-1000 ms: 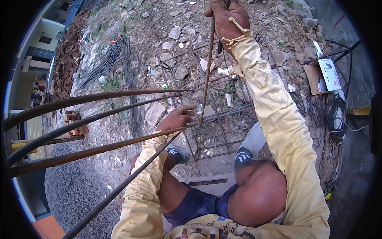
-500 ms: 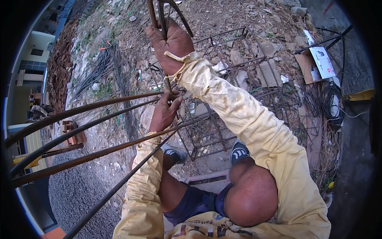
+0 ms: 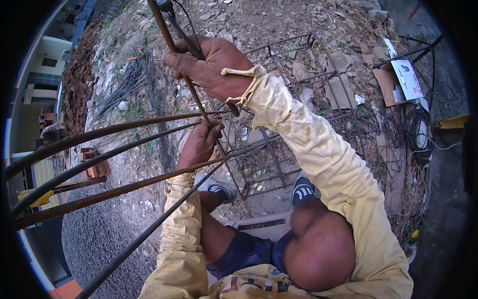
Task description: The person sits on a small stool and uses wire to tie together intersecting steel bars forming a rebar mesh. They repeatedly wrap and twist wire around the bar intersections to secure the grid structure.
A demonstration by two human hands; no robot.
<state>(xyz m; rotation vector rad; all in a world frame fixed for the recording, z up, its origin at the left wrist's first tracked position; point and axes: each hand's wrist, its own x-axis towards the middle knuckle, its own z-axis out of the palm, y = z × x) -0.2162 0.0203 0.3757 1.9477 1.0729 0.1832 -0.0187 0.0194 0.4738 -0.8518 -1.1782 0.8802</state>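
Observation:
My right hand is closed round a dark metal tool that looks like pincers, one handle end showing below the palm. Its thumb lies against a thin rusty steel rod, which slants down to my left hand. The left fingers are pinched round the rod's lower part, beside the ends of several long rebars coming in from the left. Under both hands stands a rebar cage of rusty bars. The exact contact between tool, rod and bars is hidden by my hands.
Stony ground with rubble surrounds the cage. Loose bars lie at the left, above a grey gravel heap and bricks. To the right are an open carton and a coil of black cable. My feet flank the cage's near end.
My right hand has moved down and turned, so the tool and rod now lean to the upper left. My left hand has shifted slightly down and left, still gripping the rod.

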